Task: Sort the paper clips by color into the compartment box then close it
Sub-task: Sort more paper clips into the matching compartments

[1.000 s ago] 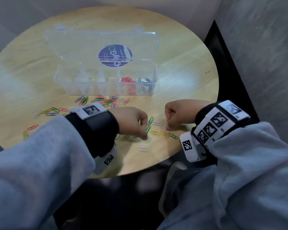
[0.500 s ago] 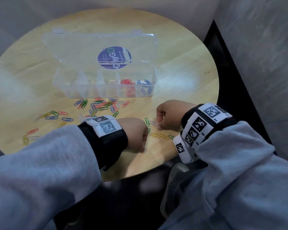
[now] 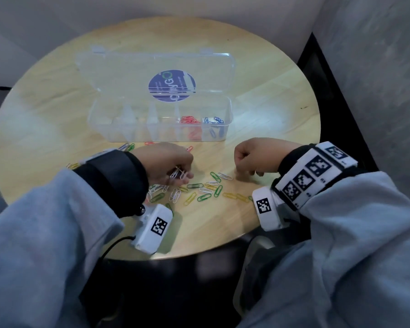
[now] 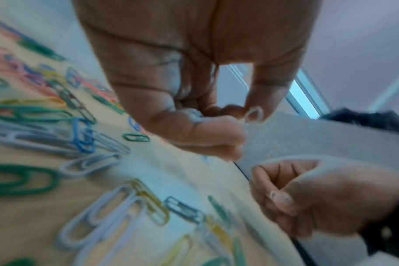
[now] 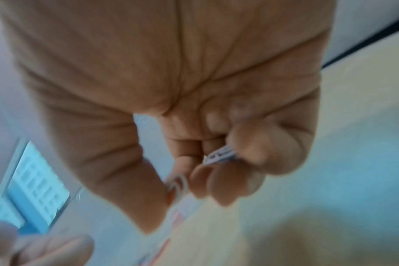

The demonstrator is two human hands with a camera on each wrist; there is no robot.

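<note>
Since half a second ago, head view: left hand [image 3: 166,165] has lifted, pinching white paper clips [image 3: 178,172] near the open compartment box [image 3: 160,125]; left wrist view: clip pinched at fingertips; right wrist view: right hand [image 5: 194,126] curled round white clips.

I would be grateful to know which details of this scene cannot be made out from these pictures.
- Head view: the left hand covers part of the loose clips on the table.
- Right wrist view: blur hides how many white clips the right hand holds.
- Head view: glare obscures the contents of the compartment box's left cells.
</note>
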